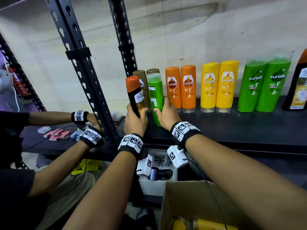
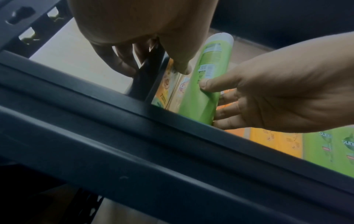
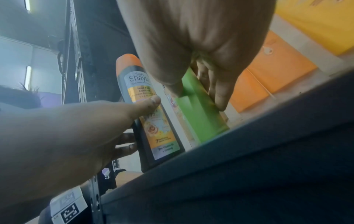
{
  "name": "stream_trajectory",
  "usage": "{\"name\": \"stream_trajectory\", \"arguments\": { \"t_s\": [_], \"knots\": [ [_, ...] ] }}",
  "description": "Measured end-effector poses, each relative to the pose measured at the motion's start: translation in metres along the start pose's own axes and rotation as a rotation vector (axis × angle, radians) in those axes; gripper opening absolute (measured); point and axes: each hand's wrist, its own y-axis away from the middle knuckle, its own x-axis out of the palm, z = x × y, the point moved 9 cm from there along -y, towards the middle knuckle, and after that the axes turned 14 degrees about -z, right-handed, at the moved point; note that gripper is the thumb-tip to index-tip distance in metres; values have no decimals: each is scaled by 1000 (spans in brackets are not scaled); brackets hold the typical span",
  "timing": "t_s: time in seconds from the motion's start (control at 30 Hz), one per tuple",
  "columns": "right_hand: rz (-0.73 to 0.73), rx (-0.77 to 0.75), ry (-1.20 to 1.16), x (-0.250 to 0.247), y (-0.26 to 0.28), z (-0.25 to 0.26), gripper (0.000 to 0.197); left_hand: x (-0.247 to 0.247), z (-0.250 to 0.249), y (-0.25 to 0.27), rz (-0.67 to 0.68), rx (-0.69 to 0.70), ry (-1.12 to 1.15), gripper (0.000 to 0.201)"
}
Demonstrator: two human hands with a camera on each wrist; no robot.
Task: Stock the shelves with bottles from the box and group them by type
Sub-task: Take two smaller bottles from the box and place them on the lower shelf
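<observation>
My left hand point(image 1: 135, 119) grips a black shampoo bottle with an orange cap point(image 1: 134, 95), tilted left, its base at the black shelf point(image 1: 232, 128). The same black bottle point(image 3: 151, 121) shows its label in the right wrist view, held by the left hand point(image 3: 80, 136). Beside it my right hand point(image 1: 167, 116) holds a slim green bottle point(image 1: 156, 97), upright with its back label facing me; in the left wrist view this green bottle point(image 2: 205, 84) is pinched between thumb and fingers of the right hand point(image 2: 277, 94). Two gold-capped bottles point(image 1: 145, 83) stand behind.
Along the shelf to the right stand two orange bottles point(image 1: 181, 87), two yellow ones point(image 1: 219, 87), two large green ones point(image 1: 264, 83) and a black bottle point(image 1: 299, 83) at the edge. A cardboard box point(image 1: 199, 208) sits below. Another person's hands point(image 1: 89, 135) work left of the black upright point(image 1: 86, 77).
</observation>
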Motion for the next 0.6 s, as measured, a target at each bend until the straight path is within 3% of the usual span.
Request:
{"name": "stream_trajectory", "arguments": {
  "t_s": [0.23, 0.33, 0.43, 0.6],
  "knots": [
    [114, 27, 39, 1, 12, -15, 59, -3, 5, 7, 22, -57, 27, 47],
    [220, 70, 95, 5, 24, -29, 63, -7, 14, 21, 46, -101, 56, 53],
    [231, 64, 61, -4, 35, -33, 65, -14, 19, 37, 49, -114, 86, 58],
    [164, -50, 29, -44, 62, -28, 37, -31, 8, 68, -23, -68, 127, 42]
  ]
}}
